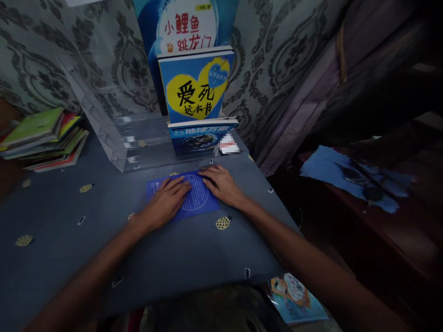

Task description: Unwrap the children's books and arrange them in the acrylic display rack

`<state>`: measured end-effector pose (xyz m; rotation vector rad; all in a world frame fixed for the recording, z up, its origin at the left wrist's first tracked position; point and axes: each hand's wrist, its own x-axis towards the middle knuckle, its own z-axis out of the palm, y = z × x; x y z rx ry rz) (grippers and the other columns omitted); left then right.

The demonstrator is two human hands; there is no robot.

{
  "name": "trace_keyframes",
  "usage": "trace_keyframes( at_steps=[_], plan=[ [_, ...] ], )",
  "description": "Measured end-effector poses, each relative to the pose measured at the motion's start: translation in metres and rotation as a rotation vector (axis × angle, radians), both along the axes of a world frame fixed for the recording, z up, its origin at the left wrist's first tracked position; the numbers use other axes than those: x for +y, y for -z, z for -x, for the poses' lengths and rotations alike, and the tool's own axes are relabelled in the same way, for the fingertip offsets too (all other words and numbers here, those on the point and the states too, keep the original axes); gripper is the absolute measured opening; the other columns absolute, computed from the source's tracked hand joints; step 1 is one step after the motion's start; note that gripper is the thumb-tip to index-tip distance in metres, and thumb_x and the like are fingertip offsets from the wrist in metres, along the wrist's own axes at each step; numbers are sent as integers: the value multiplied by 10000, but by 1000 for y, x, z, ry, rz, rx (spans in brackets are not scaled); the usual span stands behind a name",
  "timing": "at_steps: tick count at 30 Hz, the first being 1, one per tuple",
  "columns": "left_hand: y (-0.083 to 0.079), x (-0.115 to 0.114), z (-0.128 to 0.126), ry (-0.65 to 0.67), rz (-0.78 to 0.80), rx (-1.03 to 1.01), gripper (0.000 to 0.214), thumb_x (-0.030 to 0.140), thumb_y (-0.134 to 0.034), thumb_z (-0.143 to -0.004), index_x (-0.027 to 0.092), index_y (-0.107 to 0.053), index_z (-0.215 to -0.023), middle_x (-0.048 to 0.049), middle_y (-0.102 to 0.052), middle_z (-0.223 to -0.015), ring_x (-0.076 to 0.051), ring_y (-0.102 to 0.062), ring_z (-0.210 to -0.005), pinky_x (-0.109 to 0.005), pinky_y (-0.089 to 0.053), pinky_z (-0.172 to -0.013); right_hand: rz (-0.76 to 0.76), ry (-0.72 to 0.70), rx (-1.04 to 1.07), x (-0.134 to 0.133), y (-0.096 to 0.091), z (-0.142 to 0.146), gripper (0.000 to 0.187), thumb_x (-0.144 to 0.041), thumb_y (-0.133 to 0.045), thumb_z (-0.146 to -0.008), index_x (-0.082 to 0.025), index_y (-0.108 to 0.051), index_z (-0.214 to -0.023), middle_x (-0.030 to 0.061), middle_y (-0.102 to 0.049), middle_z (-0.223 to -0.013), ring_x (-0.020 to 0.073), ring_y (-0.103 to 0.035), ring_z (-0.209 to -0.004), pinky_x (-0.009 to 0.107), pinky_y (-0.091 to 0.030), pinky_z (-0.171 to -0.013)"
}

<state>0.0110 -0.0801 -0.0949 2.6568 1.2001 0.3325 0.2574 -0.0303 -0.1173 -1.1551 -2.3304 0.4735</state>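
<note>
A blue sheet (pixel 196 199) with white print inside a circle lies on the cloth-covered table. My left hand (pixel 168 204) rests on its left half, fingers stretched out and lying over the printed area. At the sheet's upper right edge, my right hand (pixel 223 185) lies with its fingers extended toward the left. Neither hand is closed around anything. Just beyond the hands, a clear acrylic rack (pixel 148 159) holds several upright books, among them one with a yellow heart cover (pixel 194 90) and a low blue book (pixel 202 137) in front.
A stack of books (pixel 44 136) sits at the table's far left. On the right, past the table's edge, a blue cloth (pixel 320 168) with dark tools lies on a reddish surface. Below the near edge is a colourful book (pixel 296 297). A patterned curtain (pixel 277 41) hangs behind.
</note>
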Motion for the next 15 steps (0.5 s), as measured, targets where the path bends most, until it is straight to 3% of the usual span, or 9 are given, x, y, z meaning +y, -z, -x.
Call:
trace_keyframes(
  at_steps=[6,11,15],
  plan=[
    [-6,-8,-36,180,125,25,417,245,-371,-1049,204,-520,-1437,-111,-555,-1519,-240,-386,-1504,-556,-246,-1253,-12,8,-46,-2,1,-1,387,-204,-520,-975,-180,-656,-1337,128,-660,-1350,293,-543,-1234,493,-428,-1042],
    [-22,-29,-39,321,193,24,368,262,-408,-1049,232,-569,-1379,-88,-582,-1497,-209,-498,-1428,-489,-289,-1251,-21,9,-69,-3,0,-1,390,-197,-526,-973,-174,-657,-1340,121,-661,-1350,297,-537,-1225,496,-425,-1048],
    [-27,-41,-36,292,188,80,399,185,-397,-1029,245,-552,-1392,-90,-573,-1504,-227,-502,-1425,-517,-313,-1234,-29,7,-65,-4,0,-1,392,-213,-513,-988,-198,-652,-1354,120,-658,-1352,295,-536,-1228,510,-420,-1050]
  ],
)
